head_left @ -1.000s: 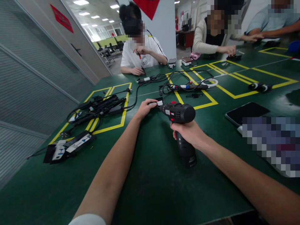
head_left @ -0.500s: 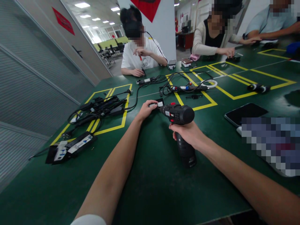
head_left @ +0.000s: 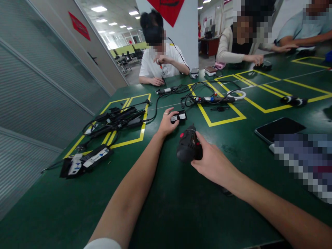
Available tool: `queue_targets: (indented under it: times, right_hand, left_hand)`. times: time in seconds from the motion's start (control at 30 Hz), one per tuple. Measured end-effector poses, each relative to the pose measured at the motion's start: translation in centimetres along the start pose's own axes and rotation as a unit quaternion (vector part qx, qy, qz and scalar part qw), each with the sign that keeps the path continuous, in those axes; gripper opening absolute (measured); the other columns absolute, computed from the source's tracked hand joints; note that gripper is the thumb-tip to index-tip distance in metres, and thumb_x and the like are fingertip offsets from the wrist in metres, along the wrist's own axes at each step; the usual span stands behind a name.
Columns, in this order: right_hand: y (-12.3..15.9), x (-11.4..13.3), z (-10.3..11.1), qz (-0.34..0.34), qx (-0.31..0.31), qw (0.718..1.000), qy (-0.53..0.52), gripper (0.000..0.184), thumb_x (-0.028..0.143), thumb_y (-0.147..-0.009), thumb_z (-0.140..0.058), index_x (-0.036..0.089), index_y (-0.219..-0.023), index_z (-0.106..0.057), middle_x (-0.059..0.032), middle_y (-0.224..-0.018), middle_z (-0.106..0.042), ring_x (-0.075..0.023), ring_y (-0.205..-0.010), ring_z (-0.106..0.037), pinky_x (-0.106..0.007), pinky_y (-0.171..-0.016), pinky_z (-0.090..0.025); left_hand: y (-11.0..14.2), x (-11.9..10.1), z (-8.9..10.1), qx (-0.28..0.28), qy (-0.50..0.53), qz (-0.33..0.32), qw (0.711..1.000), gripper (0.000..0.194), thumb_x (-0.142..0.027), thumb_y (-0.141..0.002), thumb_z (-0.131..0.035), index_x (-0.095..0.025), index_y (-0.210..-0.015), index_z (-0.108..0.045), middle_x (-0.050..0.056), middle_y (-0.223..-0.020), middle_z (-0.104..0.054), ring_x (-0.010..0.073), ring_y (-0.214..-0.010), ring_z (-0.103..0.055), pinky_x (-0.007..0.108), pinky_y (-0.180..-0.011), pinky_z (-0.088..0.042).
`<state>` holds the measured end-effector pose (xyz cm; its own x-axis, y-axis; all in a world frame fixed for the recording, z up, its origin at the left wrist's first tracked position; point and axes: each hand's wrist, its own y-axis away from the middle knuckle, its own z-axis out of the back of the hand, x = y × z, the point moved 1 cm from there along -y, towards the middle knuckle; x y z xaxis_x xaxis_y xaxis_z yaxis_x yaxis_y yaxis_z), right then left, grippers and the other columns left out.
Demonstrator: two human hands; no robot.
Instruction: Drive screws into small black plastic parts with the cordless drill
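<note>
My right hand (head_left: 214,164) is wrapped round the grip of a black cordless drill (head_left: 187,147), which stands near the middle of the green table (head_left: 168,207) with its rear end facing me. Just beyond it my left hand (head_left: 167,123) pinches a small black part with a white label (head_left: 178,117) that lies flat on the table. The drill's nose points toward that part but stands a little short of it.
A heap of black cables and adapters (head_left: 116,117) and labelled black units (head_left: 85,160) lie at the left. More cables and tools (head_left: 212,98) sit in yellow-taped boxes further back. A dark tablet (head_left: 280,128) lies right. Three people sit at the far edge.
The drill has been pulled back from the small part and swung so its rear faces me. My left hand stays on the part. The view has shifted slightly.
</note>
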<state>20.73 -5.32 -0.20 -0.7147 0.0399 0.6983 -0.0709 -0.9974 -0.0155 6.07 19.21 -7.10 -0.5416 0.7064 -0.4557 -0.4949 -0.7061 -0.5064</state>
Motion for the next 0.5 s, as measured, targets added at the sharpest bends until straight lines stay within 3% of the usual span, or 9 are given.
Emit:
queue_targets:
  times: [0.13, 0.23, 0.5]
  right_hand:
    - [0.8, -0.1, -1.6, 0.008, 0.030, 0.989, 0.145, 0.093, 0.032, -0.067, -0.072, 0.019, -0.148, -0.027, -0.0156, -0.108, -0.063, -0.0334, -0.094, -0.062, -0.042, -0.074, -0.047]
    - [1.1, 0.1, -2.4, 0.014, 0.047, 0.978, 0.204, 0.093, 0.030, -0.068, -0.072, 0.023, -0.148, -0.027, -0.0152, -0.108, -0.061, -0.0328, -0.091, -0.062, -0.040, -0.069, -0.048]
    - [1.6, 1.5, -2.8, -0.004, 0.079, 0.977, 0.197, 0.091, 0.032, -0.072, -0.066, 0.019, -0.150, -0.022, -0.0200, -0.115, -0.058, -0.0314, -0.084, -0.065, -0.039, -0.067, -0.048]
  left_hand:
    - [0.3, -0.9, 0.5, -0.006, -0.080, -0.041, 0.996, 0.051, -0.036, -0.073, -0.069, -0.021, -0.120, -0.055, 0.012, -0.135, -0.043, 0.0291, -0.129, -0.037, 0.046, -0.110, -0.031]
    - [0.2, -1.1, 0.6, 0.001, -0.115, -0.059, 0.992, 0.045, -0.035, -0.075, -0.068, -0.021, -0.116, -0.058, 0.011, -0.128, -0.049, 0.0290, -0.123, -0.042, 0.045, -0.106, -0.034]
    - [0.3, -1.2, 0.5, 0.020, -0.143, -0.067, 0.987, 0.041, -0.035, -0.080, -0.061, -0.021, -0.119, -0.057, 0.012, -0.114, -0.056, 0.0285, -0.112, -0.049, 0.043, -0.100, -0.038]
